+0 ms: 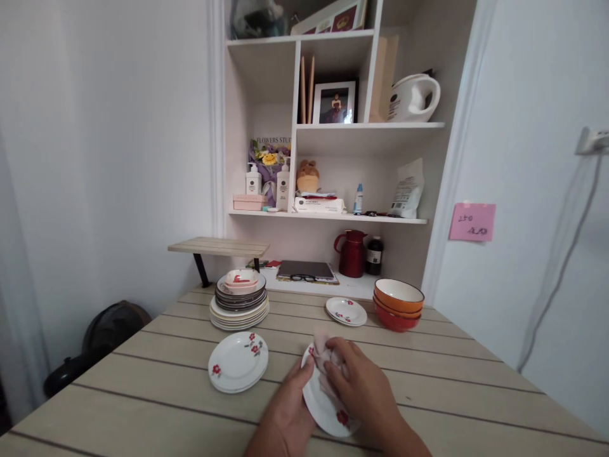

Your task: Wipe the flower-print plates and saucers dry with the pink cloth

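I'm counting two hands (295, 409) (364, 381), one held floral plate (324, 406), one cloth (321, 349), three plate stacks (239, 313) (238, 365) (346, 311), one orange-red bowl stack (398, 310), two pump bottles (254, 182) (283, 186), one red jug (352, 255)

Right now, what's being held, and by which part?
The left hand holds a flowered plate by its left edge; the right hand grips a bunched cloth.

I'm seeing a slatted wood-look table (457, 400) spreading across the near scene. At its far left a small riser (219, 246) is standing on black legs, with a tall stack of mixed plates (238, 319) resting just nearer. Nearer still, large floral plates (238, 365) are lying stacked. Far right, smaller floral plates (340, 311) are sitting beside stacked orange-and-red bowls (397, 311).
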`<state>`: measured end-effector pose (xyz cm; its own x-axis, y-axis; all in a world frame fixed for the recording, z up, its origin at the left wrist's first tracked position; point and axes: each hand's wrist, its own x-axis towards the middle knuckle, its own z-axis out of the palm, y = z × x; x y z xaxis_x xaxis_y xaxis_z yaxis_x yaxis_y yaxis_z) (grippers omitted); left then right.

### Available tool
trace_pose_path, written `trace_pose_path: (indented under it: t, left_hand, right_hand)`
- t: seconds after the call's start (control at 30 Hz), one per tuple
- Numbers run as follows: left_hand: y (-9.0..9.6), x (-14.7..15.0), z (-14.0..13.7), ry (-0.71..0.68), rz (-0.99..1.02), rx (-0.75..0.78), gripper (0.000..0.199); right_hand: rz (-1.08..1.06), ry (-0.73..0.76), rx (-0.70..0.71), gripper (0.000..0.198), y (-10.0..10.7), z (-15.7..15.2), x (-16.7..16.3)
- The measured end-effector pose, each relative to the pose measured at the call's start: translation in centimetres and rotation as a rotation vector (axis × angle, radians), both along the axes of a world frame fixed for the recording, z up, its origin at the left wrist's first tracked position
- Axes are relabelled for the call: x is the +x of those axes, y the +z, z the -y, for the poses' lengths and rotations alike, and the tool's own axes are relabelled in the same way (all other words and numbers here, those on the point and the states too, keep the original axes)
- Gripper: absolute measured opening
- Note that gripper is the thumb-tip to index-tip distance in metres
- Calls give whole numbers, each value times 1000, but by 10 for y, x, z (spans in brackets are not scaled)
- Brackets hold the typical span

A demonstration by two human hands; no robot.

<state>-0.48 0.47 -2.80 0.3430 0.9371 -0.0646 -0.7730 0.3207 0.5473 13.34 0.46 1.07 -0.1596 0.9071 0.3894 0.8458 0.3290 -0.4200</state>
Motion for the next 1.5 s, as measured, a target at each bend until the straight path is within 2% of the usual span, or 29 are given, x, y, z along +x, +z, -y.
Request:
trace_pose_path:
  t: [0.1, 0.2, 0.3, 0.43, 0.57, 0.73, 0.93, 1.03, 1.2, 1.27, 1.5]
  left_hand:
    - [2, -2, 1, -8, 26, -7, 49]
    - [6, -7, 2, 14, 47, -59, 52]
    - [11, -10, 3, 79, 34, -97, 51]
    - [13, -11, 2, 154, 12, -107, 46]
    - [10, -6, 2, 75, 9, -58, 43]
    - [5, 0, 3, -6, 13, 5, 45]
    - [12, -7, 2, 75, 17, -56, 51]
    - [14, -11, 2, 110, 22, -80, 51]
    - [14, -8, 4, 75, 32, -55, 47]
    - [14, -5, 6, 51, 27, -40, 46]
    - [17, 1, 10, 24, 17, -5, 48]
  right_hand:
    - [16, -110, -17, 31, 0, -6, 11]
    - [44, -141, -38, 29, 0, -8, 16]
    - [71, -94, -70, 28, -1, -6, 11]
    - [86, 50, -103, 25, -4, 2, -2]
    - [34, 103, -69, 25, -4, 5, -9]
    - [-13, -6, -25, 26, 2, 1, -1]
    - [53, -163, -61, 26, 3, -7, 13]
    - [56, -124, -81, 24, 1, -5, 12]
    - [30, 66, -75, 22, 1, 5, -4]
    - [3, 99, -52, 22, 2, 7, -8]
    - [-5, -65, -11, 23, 4, -2, 6]
